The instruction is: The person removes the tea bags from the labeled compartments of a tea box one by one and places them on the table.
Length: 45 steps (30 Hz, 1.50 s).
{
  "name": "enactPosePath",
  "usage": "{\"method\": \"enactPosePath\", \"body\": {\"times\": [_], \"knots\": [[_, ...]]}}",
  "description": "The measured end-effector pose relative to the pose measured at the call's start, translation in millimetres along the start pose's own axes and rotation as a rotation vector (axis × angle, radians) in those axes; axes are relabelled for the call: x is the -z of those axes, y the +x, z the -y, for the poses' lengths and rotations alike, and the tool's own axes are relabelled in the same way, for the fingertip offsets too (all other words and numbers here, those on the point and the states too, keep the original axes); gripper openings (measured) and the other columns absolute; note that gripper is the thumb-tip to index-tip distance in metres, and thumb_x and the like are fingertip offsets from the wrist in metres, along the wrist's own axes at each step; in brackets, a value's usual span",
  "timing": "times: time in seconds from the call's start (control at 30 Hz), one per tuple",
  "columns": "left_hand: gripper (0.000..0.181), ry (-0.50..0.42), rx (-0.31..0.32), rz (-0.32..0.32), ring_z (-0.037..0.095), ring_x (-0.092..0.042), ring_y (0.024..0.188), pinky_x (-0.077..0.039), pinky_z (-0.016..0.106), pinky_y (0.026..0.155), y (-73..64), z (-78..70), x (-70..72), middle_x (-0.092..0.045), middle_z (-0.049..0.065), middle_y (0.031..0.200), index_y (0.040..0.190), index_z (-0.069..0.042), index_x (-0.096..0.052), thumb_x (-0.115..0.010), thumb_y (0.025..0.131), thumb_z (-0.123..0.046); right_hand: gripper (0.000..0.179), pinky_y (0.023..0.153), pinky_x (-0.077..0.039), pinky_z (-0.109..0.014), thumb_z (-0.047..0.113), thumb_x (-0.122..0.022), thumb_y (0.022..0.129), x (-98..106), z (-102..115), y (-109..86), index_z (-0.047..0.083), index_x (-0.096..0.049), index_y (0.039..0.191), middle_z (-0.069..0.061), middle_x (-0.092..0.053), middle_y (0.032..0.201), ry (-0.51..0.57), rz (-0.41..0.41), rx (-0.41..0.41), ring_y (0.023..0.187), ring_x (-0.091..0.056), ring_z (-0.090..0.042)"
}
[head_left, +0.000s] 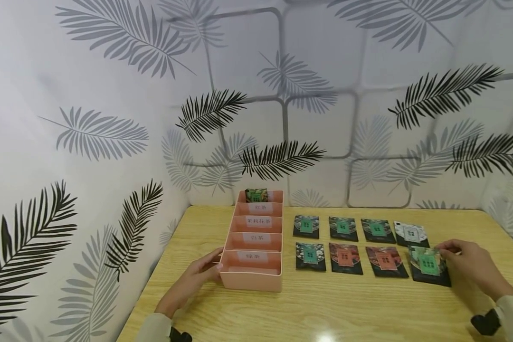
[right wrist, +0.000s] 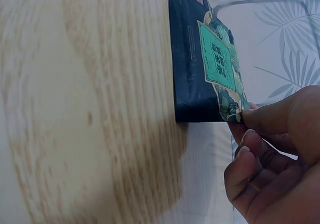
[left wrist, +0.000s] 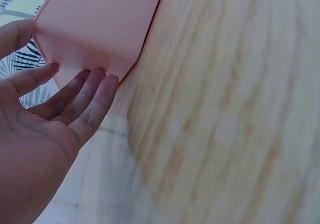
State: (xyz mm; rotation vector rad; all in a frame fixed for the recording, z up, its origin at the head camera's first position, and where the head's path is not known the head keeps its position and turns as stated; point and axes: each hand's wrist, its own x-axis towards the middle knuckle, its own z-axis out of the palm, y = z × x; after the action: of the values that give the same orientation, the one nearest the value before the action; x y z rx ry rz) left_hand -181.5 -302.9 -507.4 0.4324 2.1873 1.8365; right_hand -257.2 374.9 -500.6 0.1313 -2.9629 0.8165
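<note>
At the right end of the front row, my right hand (head_left: pixel 474 266) pinches the corner of a dark tea sachet (head_left: pixel 429 267) with a green label. In the right wrist view, thumb and finger meet on the edge of this sachet (right wrist: pixel 200 79), which looks slightly tilted off the tabletop. My left hand (head_left: pixel 198 278) is at the near left corner of a pink divided box (head_left: pixel 250 281). Its extended fingers (left wrist: pixel 92 107) touch the box wall in the left wrist view, and the thumb lies against an edge. A green sachet (head_left: pixel 256 195) stands in the box's rearmost compartment.
Several other tea sachets lie in two rows right of the box, among them a red-labelled one (head_left: pixel 345 258) and a white one (head_left: pixel 411 233). Labels with Chinese characters (head_left: pixel 258 222) mark the box dividers. A patterned wall (head_left: pixel 325 133) borders the wooden table (head_left: pixel 308 308).
</note>
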Motion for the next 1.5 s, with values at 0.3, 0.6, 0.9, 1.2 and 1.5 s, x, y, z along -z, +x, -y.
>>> {"method": "enactPosePath", "body": {"times": [0.3, 0.6, 0.9, 1.2, 1.5], "knots": [[0.052, 0.006, 0.011, -0.013, 0.028, -0.053, 0.117, -0.046, 0.045, 0.095, 1.1, -0.8, 0.8, -0.046, 0.013, 0.139, 0.150, -0.026, -0.032, -0.050, 0.101, -0.030, 0.033, 0.059, -0.045, -0.039, 0.025, -0.054, 0.098, -1, -5, 2.8, -0.004, -0.064, 0.109, -0.021, -0.064, 0.099, 0.008, 0.040, -0.032, 0.082, -0.059, -0.033], [0.054, 0.002, 0.016, -0.011, 0.028, -0.052, 0.118, -0.045, 0.046, 0.096, 1.6, -3.1, 0.9, -0.046, 0.013, 0.139, 0.151, -0.023, -0.030, -0.050, 0.101, -0.030, 0.031, 0.059, -0.045, -0.041, 0.026, -0.056, 0.097, -6, -10, 6.0, -0.002, -0.066, 0.105, -0.022, -0.065, 0.096, -0.030, -0.021, -0.031, 0.082, -0.060, -0.036], [0.056, 0.012, 0.015, -0.022, 0.028, -0.054, 0.117, -0.046, 0.046, 0.095, 0.2, -4.0, 0.6, -0.047, 0.013, 0.139, 0.151, -0.022, -0.029, -0.050, 0.100, -0.032, 0.037, 0.059, -0.045, -0.045, 0.030, -0.051, 0.099, -1, -4, 4.6, -0.003, -0.064, 0.111, -0.030, -0.061, 0.106, -0.020, -0.043, -0.033, 0.084, -0.058, -0.041], [0.054, -0.004, 0.009, -0.004, 0.028, -0.053, 0.118, -0.046, 0.045, 0.095, 0.0, -2.5, 1.6, -0.045, 0.013, 0.140, 0.151, -0.023, -0.030, -0.049, 0.101, -0.030, 0.049, 0.051, -0.048, -0.033, 0.040, -0.045, 0.101, 2, 19, 10.2, -0.002, -0.059, 0.120, -0.027, -0.060, 0.110, 0.053, -0.004, 0.017, 0.076, -0.060, -0.023], [0.053, -0.028, 0.013, 0.010, 0.029, -0.053, 0.118, -0.046, 0.046, 0.095, 0.6, -0.9, 1.3, -0.043, 0.012, 0.142, 0.151, -0.023, -0.030, -0.048, 0.101, -0.029, 0.043, 0.053, -0.048, -0.034, 0.039, -0.048, 0.100, -5, 44, 23.6, 0.003, -0.061, 0.119, -0.021, -0.061, 0.109, 0.080, -0.041, 0.079, 0.081, -0.059, -0.027]]}}
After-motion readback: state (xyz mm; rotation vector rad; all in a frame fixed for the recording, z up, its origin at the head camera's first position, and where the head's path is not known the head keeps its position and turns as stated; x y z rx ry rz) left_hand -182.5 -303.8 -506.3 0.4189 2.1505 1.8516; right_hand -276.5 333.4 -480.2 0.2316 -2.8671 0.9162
